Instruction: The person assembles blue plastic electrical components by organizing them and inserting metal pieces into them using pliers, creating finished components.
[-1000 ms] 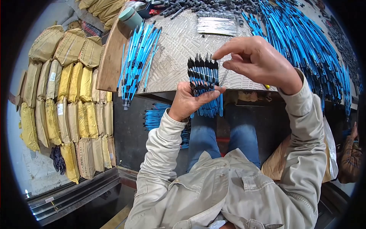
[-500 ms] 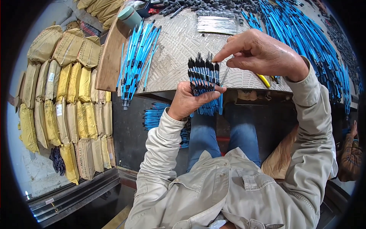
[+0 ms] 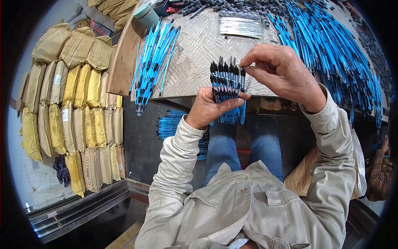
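Observation:
A bundle of slim blue rods with black ends [image 3: 224,79] stands upright in my left hand [image 3: 209,108], whose fingers and thumb are wrapped round its lower part. Thin silvery wire [image 3: 226,77] crosses the bundle below the black tips. My right hand [image 3: 284,72] comes in from the right, with thumb and forefinger drawn together at the bundle's upper right side. A fine silvery strand shows just below those fingertips. What they pinch, if anything, is too small to make out.
Flat silvery wires [image 3: 240,26] lie stacked on the worktable [image 3: 195,54]. Loose blue rods sit in a small pile [image 3: 155,58] at left and a large pile [image 3: 327,50] at right. A green cup [image 3: 145,15] stands back left. Wrapped packages [image 3: 74,120] are stacked beyond the table's left.
My right hand has moved slightly lower, and its thumb and forefinger have come closer together beside the bundle. The bundle in my left hand has shifted a little right in the picture.

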Tool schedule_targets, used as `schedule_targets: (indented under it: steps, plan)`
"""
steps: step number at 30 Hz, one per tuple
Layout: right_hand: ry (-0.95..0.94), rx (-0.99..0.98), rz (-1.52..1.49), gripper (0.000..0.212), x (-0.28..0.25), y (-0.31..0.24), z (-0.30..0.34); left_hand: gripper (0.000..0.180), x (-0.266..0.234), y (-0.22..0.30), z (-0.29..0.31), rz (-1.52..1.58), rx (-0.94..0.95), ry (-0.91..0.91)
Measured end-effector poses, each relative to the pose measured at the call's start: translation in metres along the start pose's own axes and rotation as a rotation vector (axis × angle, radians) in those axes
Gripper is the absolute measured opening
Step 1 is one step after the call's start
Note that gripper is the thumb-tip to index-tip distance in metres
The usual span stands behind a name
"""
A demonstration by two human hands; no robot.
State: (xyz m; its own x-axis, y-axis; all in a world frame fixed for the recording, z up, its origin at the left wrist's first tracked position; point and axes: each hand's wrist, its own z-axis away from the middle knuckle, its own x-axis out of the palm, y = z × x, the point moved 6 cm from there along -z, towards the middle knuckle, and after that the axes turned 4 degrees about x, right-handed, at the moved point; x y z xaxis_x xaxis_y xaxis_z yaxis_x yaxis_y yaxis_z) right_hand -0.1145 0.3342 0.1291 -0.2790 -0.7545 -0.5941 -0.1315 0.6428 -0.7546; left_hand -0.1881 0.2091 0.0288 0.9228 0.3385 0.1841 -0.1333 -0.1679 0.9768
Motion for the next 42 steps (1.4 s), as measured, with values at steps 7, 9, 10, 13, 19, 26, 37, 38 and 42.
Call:
schedule_targets:
  steps: [7, 9, 10, 13, 19, 26, 37, 38, 42]
  plan:
    - [0.171, 0.015, -0.042, 0.009, 0.01, 0.002, 0.003, 0.016, -0.001, -0.001, 0.001, 0.013, 0.012, 0.017]
    - [0.164, -0.009, -0.041, 0.009, 0.011, 0.001, 0.001, 0.016, -0.001, -0.001, 0.001, 0.009, 0.013, 0.016]
    - [0.157, -0.031, -0.039, 0.009, 0.01, 0.0, 0.0, 0.017, -0.001, -0.001, 0.002, 0.007, 0.013, 0.014]
    - [0.128, -0.078, 0.047, 0.009, 0.006, -0.007, -0.003, 0.018, -0.003, -0.003, 0.002, -0.012, 0.021, 0.002]
    - [0.089, -0.108, 0.148, 0.009, 0.01, -0.015, -0.003, 0.022, -0.003, -0.005, 0.005, 0.023, 0.02, -0.014]
    - [0.007, 0.077, -0.338, 0.015, 0.024, 0.012, -0.003, 0.022, -0.004, -0.005, 0.004, 0.009, 0.046, -0.051]
    - [0.042, 0.096, -0.234, 0.017, 0.031, 0.003, 0.001, 0.022, -0.003, 0.007, 0.006, 0.028, 0.068, -0.047]
    - [0.078, 0.068, -0.197, 0.017, 0.031, 0.001, 0.001, 0.023, -0.003, 0.006, 0.006, -0.001, 0.082, -0.052]
    - [0.067, 0.035, -0.136, 0.017, 0.029, -0.002, -0.001, 0.023, -0.003, 0.003, 0.007, 0.021, 0.083, -0.059]
